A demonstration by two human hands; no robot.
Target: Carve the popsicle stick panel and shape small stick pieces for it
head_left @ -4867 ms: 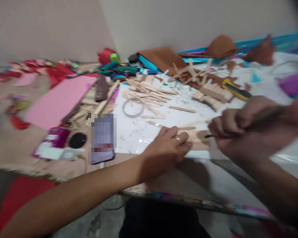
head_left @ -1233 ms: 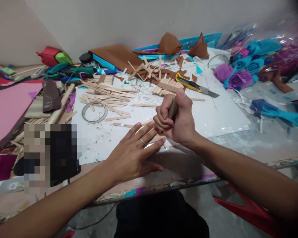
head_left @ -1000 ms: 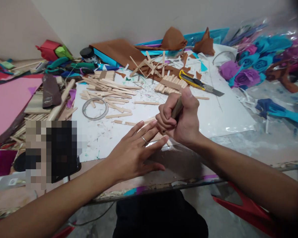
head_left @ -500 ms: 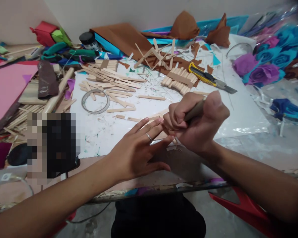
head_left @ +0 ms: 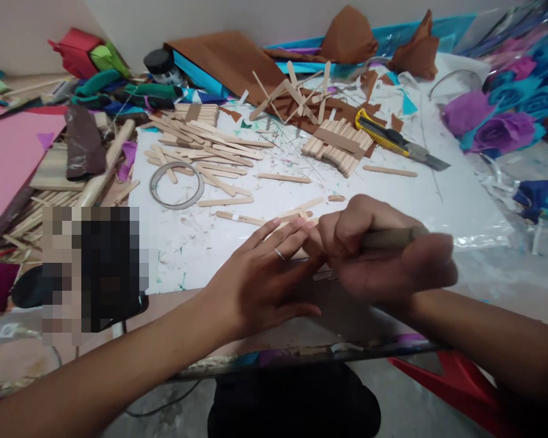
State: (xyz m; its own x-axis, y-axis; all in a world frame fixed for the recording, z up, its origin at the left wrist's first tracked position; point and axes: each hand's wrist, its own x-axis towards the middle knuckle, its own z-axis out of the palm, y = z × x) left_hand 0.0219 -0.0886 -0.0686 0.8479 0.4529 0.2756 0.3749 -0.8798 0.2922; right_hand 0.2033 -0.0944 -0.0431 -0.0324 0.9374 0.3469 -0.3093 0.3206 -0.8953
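My left hand (head_left: pixel 265 274) lies flat with its fingers spread, pressing down wooden craft sticks (head_left: pixel 301 214) near the front edge of the white board (head_left: pixel 393 201). A ring shows on one finger. My right hand (head_left: pixel 379 255) is clenched round a thin wooden-handled tool (head_left: pixel 393 237), whose handle points right. The fist sits right against the fingertips of my left hand, over the sticks. The tool's tip is hidden under my fingers.
Loose sticks (head_left: pixel 205 152) lie in a heap at the back left, near a tape ring (head_left: pixel 176 185). A glued stick panel (head_left: pixel 338 146) and a yellow utility knife (head_left: pixel 393 140) sit behind my hands. Paper flowers (head_left: pixel 502 115) are at right, pink paper (head_left: pixel 9 158) at left.
My right hand has tipped over, so the tool's handle has swung from upright to nearly level, pointing right. My left hand has stayed flat on the sticks. The view has tilted downward.
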